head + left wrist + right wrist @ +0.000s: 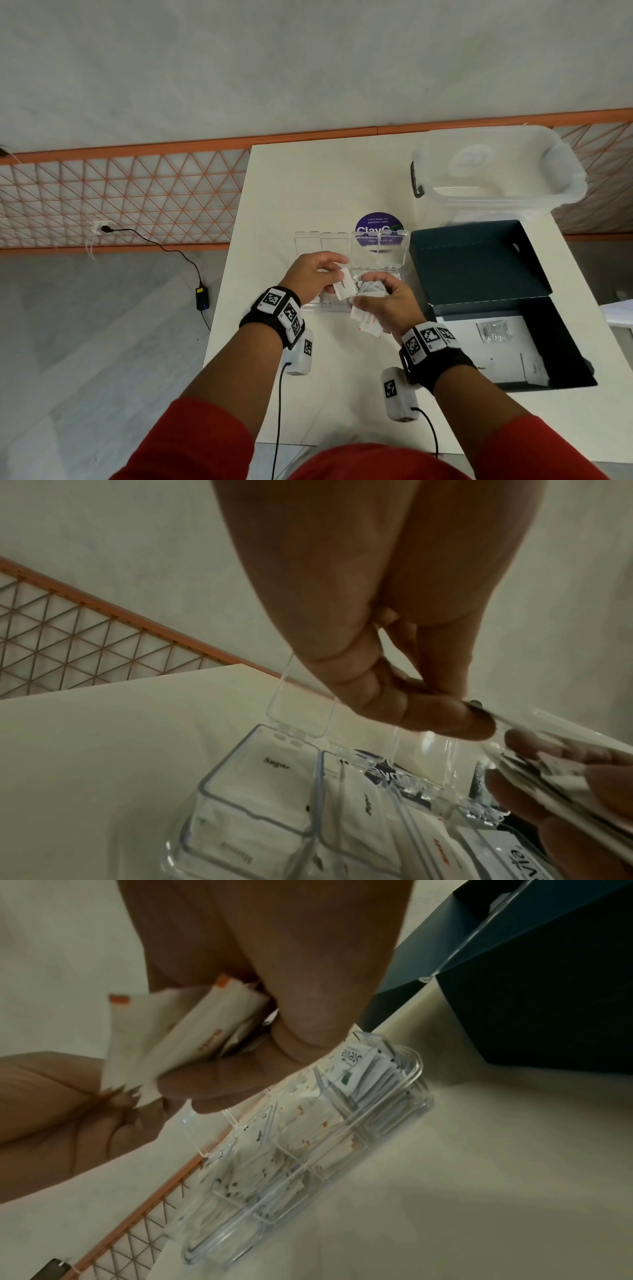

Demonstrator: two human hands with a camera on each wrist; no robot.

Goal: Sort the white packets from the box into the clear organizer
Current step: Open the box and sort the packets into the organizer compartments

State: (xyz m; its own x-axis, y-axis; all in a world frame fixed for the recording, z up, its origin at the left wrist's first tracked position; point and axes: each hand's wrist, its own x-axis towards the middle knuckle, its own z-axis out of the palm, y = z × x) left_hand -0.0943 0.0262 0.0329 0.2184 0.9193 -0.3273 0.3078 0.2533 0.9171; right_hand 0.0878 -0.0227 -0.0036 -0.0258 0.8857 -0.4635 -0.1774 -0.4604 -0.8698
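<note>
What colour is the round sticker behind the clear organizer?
The round sticker is purple with white writing, seen best in the head view.

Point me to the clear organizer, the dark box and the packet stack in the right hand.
clear organizer (387,1118), right wrist view, its near long wall.
dark box (479,260), head view, inside of its raised lid.
packet stack (178,1031), right wrist view, face of the outer orange-marked packet.

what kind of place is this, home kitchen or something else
Probably an office or workshop room rather than a home kitchen: a plain white table on a bare grey floor, an orange wire-mesh barrier along the edge, and a purple sticker about keeping pantries clean.
</note>
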